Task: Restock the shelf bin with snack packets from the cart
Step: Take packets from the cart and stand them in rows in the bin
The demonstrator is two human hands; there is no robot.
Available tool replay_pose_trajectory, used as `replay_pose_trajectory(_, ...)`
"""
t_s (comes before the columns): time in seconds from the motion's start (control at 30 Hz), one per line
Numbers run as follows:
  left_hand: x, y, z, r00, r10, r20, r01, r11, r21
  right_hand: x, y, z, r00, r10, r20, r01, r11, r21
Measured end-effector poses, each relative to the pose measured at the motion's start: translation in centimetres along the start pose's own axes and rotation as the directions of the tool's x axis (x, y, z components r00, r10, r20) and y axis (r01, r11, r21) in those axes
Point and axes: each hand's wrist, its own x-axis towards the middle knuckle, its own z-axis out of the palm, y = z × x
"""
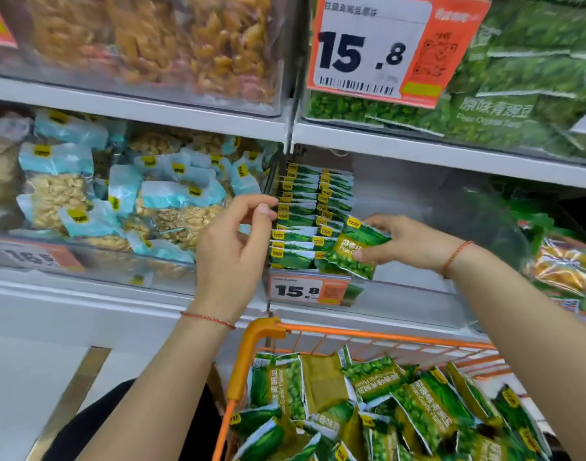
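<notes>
Far left, a clear bin of pale blue-topped packets (125, 201) sits on the middle shelf. Left hand (233, 242) raised before the shelf bin (418, 207); fingers curled, tips at the left edge of the stacked green packets (300, 221), thumb and forefinger close together at a packet top. Whether it truly pinches one cannot be told. Stacks stand in two upright rows at the bin's left end. Price tag (306, 291) reading 15.8 on the bin front below. Right hand (406, 242) holds a single green pea packet (358, 247), tilted, thumb on its face, fingers behind, against the right row. Below, orange cart (261, 331) with loose green packets (401, 404) heaped inside.
</notes>
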Motion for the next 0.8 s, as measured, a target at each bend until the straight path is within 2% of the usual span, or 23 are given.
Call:
replay_pose_trajectory(0.1,0.4,-0.4,-0.3,0.997,0.074,-0.016,-0.073,0.995,0.064,1.3,0.6,0.0,0.995,0.024,0.100,-0.018,0.998,-0.058)
replay_pose_trajectory(0.17,0.4,-0.3,-0.3,0.986,0.165,0.013,-0.164,0.967,0.195,1.5,1.2,-0.1,0.995,0.008,0.099,0.001,0.996,-0.091)
replay_pose_trajectory(0.23,0.5,0.4,0.5,0.951,0.260,0.166,-0.302,0.898,0.320,1.1,1.9,-0.4,0.998,-0.046,0.035,0.047,0.998,-0.031)
replay_pose_trajectory(0.27,0.8,1.1,1.2,0.924,0.246,0.293,-0.346,0.866,0.361,0.7,2.1,-0.6,0.997,-0.081,-0.009,0.081,0.997,0.016)
replay_pose_trajectory(0.33,2.1,1.9,3.4,0.818,0.078,0.570,-0.407,0.779,0.477,-0.1,2.5,-0.8,0.989,-0.122,-0.080,0.128,0.988,0.080)
replay_pose_trajectory(0.37,3.0,1.8,4.8,0.756,-0.039,0.653,-0.436,0.714,0.548,-0.3,2.8,-0.9,0.986,-0.131,-0.101,0.141,0.985,0.098)
replay_pose_trajectory(0.47,5.1,1.5,7.6,0.638,-0.289,0.714,-0.517,0.527,0.675,-0.8,3.5,-0.9,0.983,-0.127,-0.129,0.144,0.981,0.129)
replay_pose_trajectory(0.53,5.8,1.0,8.7,0.569,-0.399,0.719,-0.543,0.475,0.693,-0.9,4.1,-0.8,0.990,-0.091,-0.105,0.110,0.977,0.186)
replay_pose_trajectory(0.6,5.9,0.7,9.3,0.519,-0.445,0.729,-0.575,0.449,0.684,-1.0,4.5,-0.7,0.996,-0.067,-0.064,0.080,0.971,0.225)
replay_pose_trajectory(0.7,5.6,0.4,9.5,0.472,-0.440,0.764,-0.624,0.445,0.642,-0.7,4.9,-0.4,0.995,-0.083,-0.053,0.089,0.988,0.125)
replay_pose_trajectory(0.8,5.3,-0.1,9.4,0.474,-0.419,0.775,-0.622,0.463,0.631,-0.5,5.1,0.0,0.994,-0.101,-0.046,0.105,0.991,0.086)
